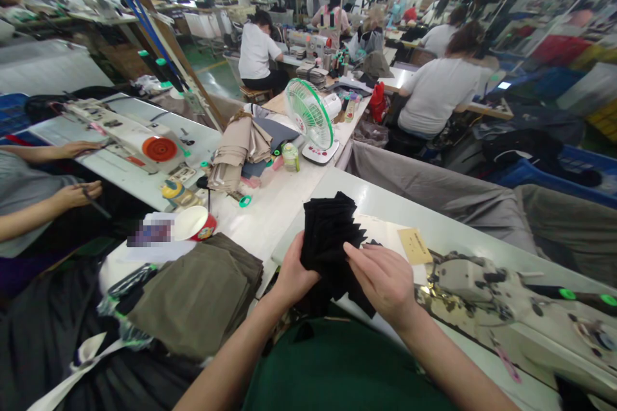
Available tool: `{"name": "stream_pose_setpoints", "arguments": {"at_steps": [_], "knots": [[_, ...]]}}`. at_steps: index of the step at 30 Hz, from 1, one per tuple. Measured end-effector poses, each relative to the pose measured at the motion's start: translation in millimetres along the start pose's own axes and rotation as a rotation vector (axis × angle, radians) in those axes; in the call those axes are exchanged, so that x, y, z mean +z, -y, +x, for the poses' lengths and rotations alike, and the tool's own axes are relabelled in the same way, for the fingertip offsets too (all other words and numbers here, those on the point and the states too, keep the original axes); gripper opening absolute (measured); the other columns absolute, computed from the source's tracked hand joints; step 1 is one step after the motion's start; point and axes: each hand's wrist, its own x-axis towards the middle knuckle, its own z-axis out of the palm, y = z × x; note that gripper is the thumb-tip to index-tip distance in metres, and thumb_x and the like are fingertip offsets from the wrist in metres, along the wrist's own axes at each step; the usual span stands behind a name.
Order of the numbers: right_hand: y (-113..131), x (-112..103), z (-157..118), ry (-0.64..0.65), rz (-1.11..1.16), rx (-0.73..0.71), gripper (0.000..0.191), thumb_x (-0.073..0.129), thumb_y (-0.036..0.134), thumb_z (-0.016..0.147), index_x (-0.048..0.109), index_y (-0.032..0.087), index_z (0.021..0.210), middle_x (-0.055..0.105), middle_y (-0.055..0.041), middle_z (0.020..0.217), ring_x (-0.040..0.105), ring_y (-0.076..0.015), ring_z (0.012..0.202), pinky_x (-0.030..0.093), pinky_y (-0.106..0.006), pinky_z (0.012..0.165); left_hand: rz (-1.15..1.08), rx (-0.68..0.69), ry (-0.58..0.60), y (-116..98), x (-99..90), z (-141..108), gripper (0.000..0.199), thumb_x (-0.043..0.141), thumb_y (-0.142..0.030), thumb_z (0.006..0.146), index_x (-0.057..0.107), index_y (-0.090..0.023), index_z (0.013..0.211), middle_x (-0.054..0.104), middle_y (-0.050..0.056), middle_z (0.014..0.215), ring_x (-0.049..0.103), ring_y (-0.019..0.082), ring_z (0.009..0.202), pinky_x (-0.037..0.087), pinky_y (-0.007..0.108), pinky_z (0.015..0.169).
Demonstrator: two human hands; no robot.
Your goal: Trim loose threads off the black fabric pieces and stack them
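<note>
A bundle of black fabric pieces [328,231], with jagged, layered edges on its right side, is held up above the white table in front of my body. My left hand [294,273] grips the bundle's lower left side. My right hand [385,276] is closed at its right side, thumb and fingers on the layers. A stack of olive-grey fabric pieces [202,298] lies to the left of my left arm. Just right of my right hand is a sewing machine [486,295], with a tan card [414,246] beside it.
A green and white fan [311,114] stands beyond the bundle, near beige fabric pieces [234,154] and a jar [290,157]. At the left, a co-worker's hands [80,196] are by another sewing machine [130,138]. A red and white bowl [195,223] sits nearer. Grey cloth [434,186] hangs behind the table.
</note>
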Motion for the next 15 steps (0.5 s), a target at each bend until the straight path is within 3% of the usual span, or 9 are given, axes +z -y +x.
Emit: {"name": "stream_pose_setpoints", "arguments": {"at_steps": [5,8,10,15], "knots": [[4.3,-5.8,7.0,-0.001,0.019,0.063,0.033,0.065,0.012,0.086,0.07,0.028,0.115,0.07,-0.0059,0.093,0.067,-0.0233,0.09,0.056,-0.043,0.084,-0.032,0.004,-0.026,0.0,-1.0,0.5,0.062,0.07,-0.012,0.059,0.06,-0.019,0.119,0.07,0.006,0.112,0.063,0.029,0.104,0.049,0.038,0.094],[8.7,-10.2,13.4,0.061,0.097,0.067,0.018,0.063,0.016,0.086,0.069,0.025,0.1,0.069,-0.008,0.106,0.064,-0.0263,0.1,0.051,-0.05,0.094,0.015,0.052,-0.022,4.1,-4.1,0.2,0.06,0.071,-0.014,0.062,0.058,-0.02,0.12,0.069,0.007,0.114,0.063,0.028,0.103,0.049,0.038,0.093],[10.7,-10.7,15.7,0.116,0.155,0.091,0.017,0.058,0.016,0.091,0.065,0.024,0.105,0.07,-0.007,0.103,0.066,-0.0238,0.096,0.051,-0.048,0.093,0.05,0.082,-0.015,6.6,-6.3,-0.6,0.061,0.071,-0.014,0.063,0.057,-0.019,0.122,0.068,0.008,0.115,0.063,0.029,0.103,0.049,0.039,0.094],[8.1,-1.5,13.2,0.123,0.102,0.248,0.029,0.054,0.018,0.097,0.057,0.023,0.125,0.067,-0.0051,0.092,0.064,-0.0177,0.073,0.053,-0.033,0.066,0.068,0.108,0.022,7.1,-8.7,-4.2,0.066,0.068,-0.01,0.061,0.057,-0.02,0.126,0.067,0.008,0.12,0.062,0.03,0.108,0.048,0.039,0.096]]}}
